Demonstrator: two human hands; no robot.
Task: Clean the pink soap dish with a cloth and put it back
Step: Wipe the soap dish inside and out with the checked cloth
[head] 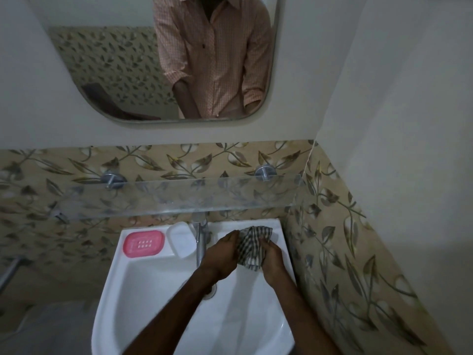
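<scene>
From the head camera, looking down, a white corner sink (143,272) fills the lower middle of the picture. On its back ledge at the left lies the pink soap dish (143,243), flat, open side up, with a small grid of drain holes in its middle — nothing sits in it. Just to its right, apart by a narrow strip of ledge, lies a white bar of soap (181,240), and right of that the metal tap (201,242) rises and reaches out over the basin.

Both hands are over the right back corner of the sink, well apart from the dish. The left hand (220,252) and the right hand (271,260) face each other with a checked cloth (252,245) bunched between them; the fingers of each are curled onto the fabric, gripping it from either side. The cloth's upper edge fans out above the fingers, and a lower corner hangs between the wrists.

Above the sink a clear glass shelf (179,198) runs along the leaf-patterned tiles, held by round metal brackets. Higher up, a mirror (102,73) reflects the person's checked shirt — sleeves rolled up.
</scene>
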